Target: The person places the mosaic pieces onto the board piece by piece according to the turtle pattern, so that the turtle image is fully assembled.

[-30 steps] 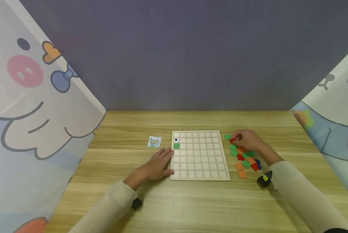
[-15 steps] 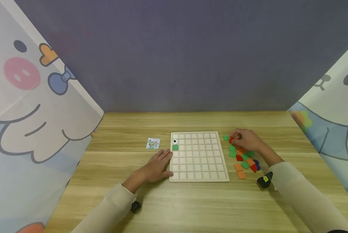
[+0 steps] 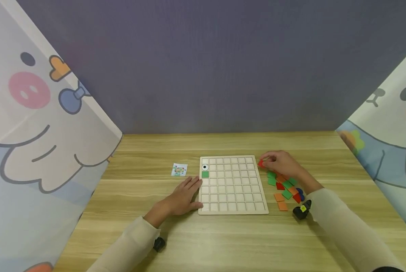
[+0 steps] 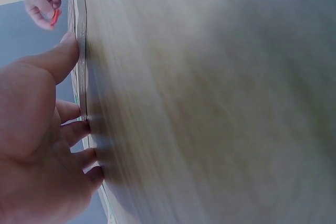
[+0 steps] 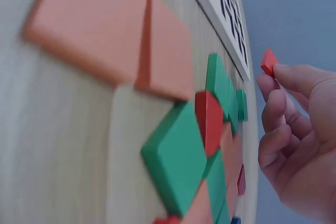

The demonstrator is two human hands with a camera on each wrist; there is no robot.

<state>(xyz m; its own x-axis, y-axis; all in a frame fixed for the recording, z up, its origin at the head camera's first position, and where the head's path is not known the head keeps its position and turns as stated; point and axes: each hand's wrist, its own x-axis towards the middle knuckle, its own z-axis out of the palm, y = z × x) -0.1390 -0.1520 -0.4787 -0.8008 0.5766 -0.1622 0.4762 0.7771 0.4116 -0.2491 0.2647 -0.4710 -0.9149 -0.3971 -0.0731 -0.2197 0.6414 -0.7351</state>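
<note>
A wooden grid board point(image 3: 231, 189) lies on the table. In its left column sit a white disc with a black dot point(image 3: 205, 167) and, just below it, a green square tile point(image 3: 205, 174). My left hand point(image 3: 179, 197) rests at the board's left edge, fingers extended and fingertips on the rim; the left wrist view shows them along that edge. Thumb and forefinger of my right hand point(image 3: 284, 164) pinch a small red tile point(image 5: 269, 62), raised above the loose pieces near the board's upper right corner. The other fingers of that hand are curled in.
Right of the board, loose green tiles point(image 3: 286, 194), orange tiles point(image 3: 282, 206), red pieces point(image 3: 280, 186) and blue pieces point(image 3: 301, 194) lie in a cluster. A small printed card point(image 3: 179, 170) lies to the board's left. A grey wall point(image 3: 223, 75) rises behind the table.
My right hand has lifted the red tile from the upper end of the cluster and moved left toward the board. The left hand has stayed at the board's edge.
</note>
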